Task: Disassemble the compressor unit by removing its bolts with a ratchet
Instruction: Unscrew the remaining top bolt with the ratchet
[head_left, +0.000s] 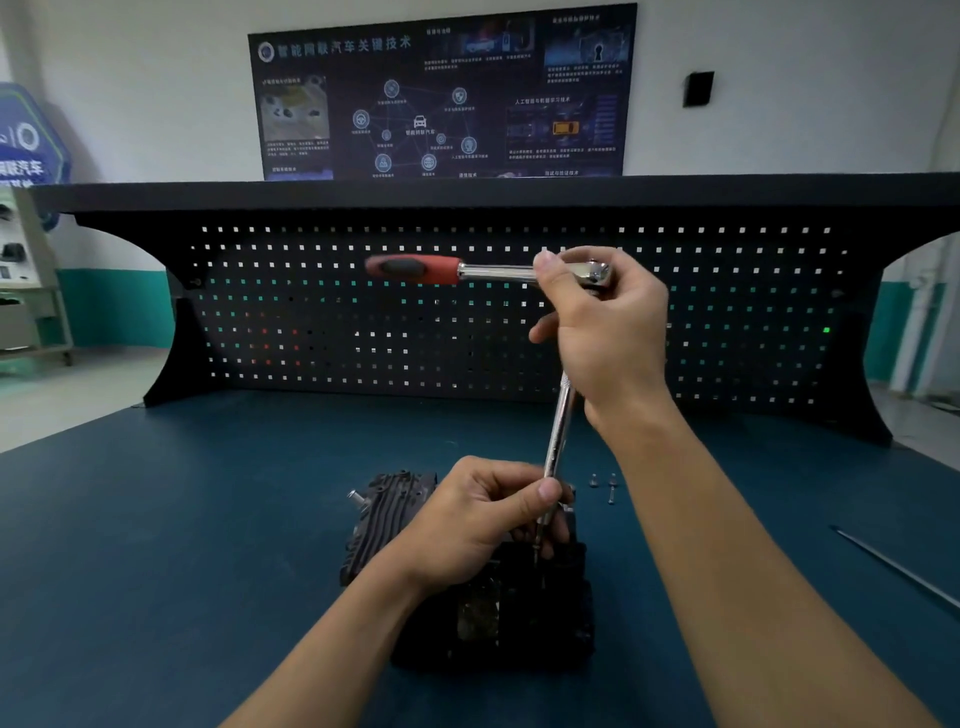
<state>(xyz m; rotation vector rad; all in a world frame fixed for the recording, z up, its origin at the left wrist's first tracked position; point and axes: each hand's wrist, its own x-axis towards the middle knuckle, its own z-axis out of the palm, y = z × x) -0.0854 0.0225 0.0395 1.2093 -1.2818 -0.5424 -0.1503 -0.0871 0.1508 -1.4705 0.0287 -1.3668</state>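
The black finned compressor unit (379, 514) sits on the blue bench near the front middle. A ratchet (415, 270) with a red and black handle is held high, its handle pointing left. From its head a long chrome extension bar (558, 441) runs down to the top of the compressor. My right hand (605, 332) grips the ratchet head. My left hand (483, 519) pinches the lower end of the extension bar just above the unit and hides the bolt there.
Loose small bolts (605, 483) lie on the blue bench top (208, 519) just right of the unit. A thin metal rod (898, 569) lies at the right edge. A black pegboard (467, 322) stands behind, with a dark poster (441, 93) on the wall above.
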